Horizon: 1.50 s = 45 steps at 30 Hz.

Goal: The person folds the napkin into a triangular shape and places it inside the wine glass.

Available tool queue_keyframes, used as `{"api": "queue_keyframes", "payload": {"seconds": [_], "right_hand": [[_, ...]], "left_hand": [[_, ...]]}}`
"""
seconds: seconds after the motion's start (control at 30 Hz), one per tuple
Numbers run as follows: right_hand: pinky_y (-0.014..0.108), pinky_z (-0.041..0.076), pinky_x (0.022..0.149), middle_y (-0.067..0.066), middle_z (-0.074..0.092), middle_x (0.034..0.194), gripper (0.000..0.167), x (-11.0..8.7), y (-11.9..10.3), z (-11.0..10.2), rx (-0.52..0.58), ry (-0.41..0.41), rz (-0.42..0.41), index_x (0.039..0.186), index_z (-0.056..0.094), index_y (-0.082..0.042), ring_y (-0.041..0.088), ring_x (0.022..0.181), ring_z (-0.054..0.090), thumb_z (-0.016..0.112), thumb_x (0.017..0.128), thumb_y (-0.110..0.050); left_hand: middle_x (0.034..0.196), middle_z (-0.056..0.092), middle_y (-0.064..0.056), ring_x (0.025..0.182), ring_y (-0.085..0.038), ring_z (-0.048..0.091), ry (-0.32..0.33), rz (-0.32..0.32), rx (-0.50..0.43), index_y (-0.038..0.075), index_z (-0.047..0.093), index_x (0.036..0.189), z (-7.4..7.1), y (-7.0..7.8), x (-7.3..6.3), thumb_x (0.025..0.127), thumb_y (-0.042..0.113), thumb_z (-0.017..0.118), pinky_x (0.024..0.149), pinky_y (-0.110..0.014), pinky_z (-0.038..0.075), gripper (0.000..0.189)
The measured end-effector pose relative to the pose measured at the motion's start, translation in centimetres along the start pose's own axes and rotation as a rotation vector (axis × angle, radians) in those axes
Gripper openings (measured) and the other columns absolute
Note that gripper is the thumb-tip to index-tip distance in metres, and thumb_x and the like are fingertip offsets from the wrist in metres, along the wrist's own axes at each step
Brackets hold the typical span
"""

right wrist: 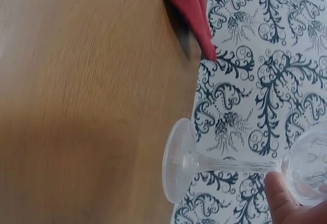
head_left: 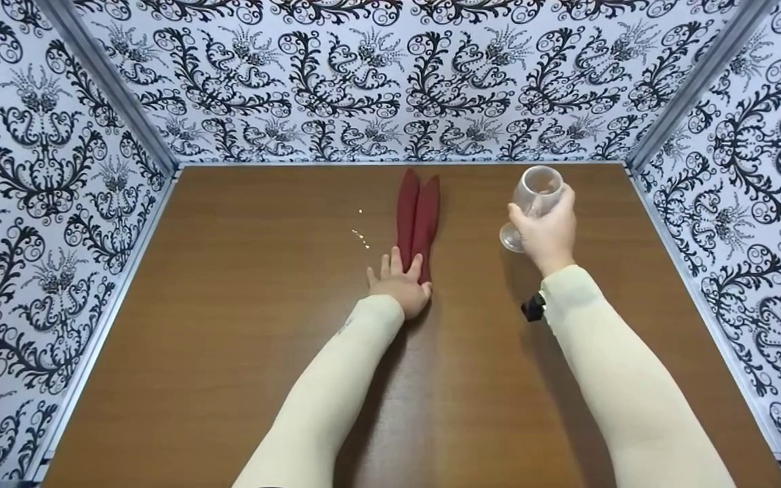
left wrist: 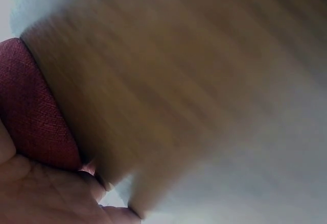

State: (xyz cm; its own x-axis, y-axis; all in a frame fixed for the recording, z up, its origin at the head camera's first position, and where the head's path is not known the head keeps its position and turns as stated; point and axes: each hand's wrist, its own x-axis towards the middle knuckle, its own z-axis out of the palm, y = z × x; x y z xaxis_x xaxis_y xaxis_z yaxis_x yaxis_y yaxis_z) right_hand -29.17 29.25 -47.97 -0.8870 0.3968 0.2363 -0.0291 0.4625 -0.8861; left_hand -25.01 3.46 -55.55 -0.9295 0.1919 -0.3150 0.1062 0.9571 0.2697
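Note:
A clear stemmed wine glass (head_left: 529,196) is in my right hand (head_left: 552,227), which grips its bowl. In the right wrist view, the glass's foot (right wrist: 179,160) points toward the table, and a thumb (right wrist: 281,198) presses the bowl near the stem. My left hand (head_left: 401,285) has its fingers spread at the near end of a red folded cloth napkin (head_left: 424,207). Two long pointed parts of this napkin run side by side toward the back wall. The left wrist view puts red cloth (left wrist: 38,109) against the palm (left wrist: 46,193); the fingers look straight, not curled round it.
Small white specks (head_left: 361,237) dot the brown wooden table (head_left: 262,271) left of the napkin. Patterned black-and-white walls (head_left: 363,81) with grey metal edges enclose the table at the back and both sides. A small black device (head_left: 533,308) is on the right wrist.

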Motion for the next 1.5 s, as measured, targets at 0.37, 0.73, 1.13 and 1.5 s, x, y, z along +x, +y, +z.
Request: {"api": "queue_keyframes", "payload": {"seconds": [0.37, 0.73, 1.13, 1.5], "right_hand": [[0.047, 0.046, 0.113, 0.023, 0.063, 0.136, 0.083, -1.3, -1.3, 2.9, 0.043, -0.036, -0.065, 0.15, 0.041, -0.003, 0.035, 0.124, 0.06, 0.086, 0.082, -0.021], [0.049, 0.049, 0.109, 0.022, 0.064, 0.136, 0.082, -2.9, -2.1, 5.4, 0.046, -0.126, -0.105, 0.149, 0.043, -0.003, 0.036, 0.12, 0.063, 0.087, 0.083, -0.022], [0.05, 0.051, 0.107, 0.022, 0.065, 0.136, 0.082, -4.2, -2.4, 7.0, 0.035, -0.188, -0.11, 0.15, 0.043, -0.005, 0.036, 0.119, 0.065, 0.087, 0.083, -0.023], [0.05, 0.052, 0.104, 0.022, 0.065, 0.133, 0.084, -4.8, -1.8, 8.0, 0.003, -0.241, -0.105, 0.15, 0.042, -0.005, 0.036, 0.117, 0.066, 0.087, 0.082, -0.026]], "left_hand": [[0.179, 0.001, -0.016, 0.166, -0.036, 0.007, 0.005, -0.004, -0.016, 0.033, 0.018, 0.17, -0.4, 0.1, -0.4, 0.109, 0.051, 0.038, 0.129, -0.066, 0.009, 0.067], [0.178, -0.003, -0.016, 0.166, -0.037, 0.003, -0.019, -0.023, -0.028, 0.035, 0.015, 0.17, 0.2, 0.1, 0.6, 0.107, 0.053, 0.039, 0.128, -0.068, 0.005, 0.069], [0.178, 0.0, -0.017, 0.165, -0.037, 0.007, 0.0, -0.014, 0.013, 0.035, 0.015, 0.17, 0.0, 0.2, 0.3, 0.108, 0.054, 0.039, 0.128, -0.067, 0.009, 0.069], [0.179, -0.005, -0.015, 0.166, -0.036, 0.003, -0.041, -0.037, 0.005, 0.038, 0.012, 0.17, 0.2, 0.1, 0.6, 0.108, 0.057, 0.039, 0.129, -0.066, 0.007, 0.07]]}}
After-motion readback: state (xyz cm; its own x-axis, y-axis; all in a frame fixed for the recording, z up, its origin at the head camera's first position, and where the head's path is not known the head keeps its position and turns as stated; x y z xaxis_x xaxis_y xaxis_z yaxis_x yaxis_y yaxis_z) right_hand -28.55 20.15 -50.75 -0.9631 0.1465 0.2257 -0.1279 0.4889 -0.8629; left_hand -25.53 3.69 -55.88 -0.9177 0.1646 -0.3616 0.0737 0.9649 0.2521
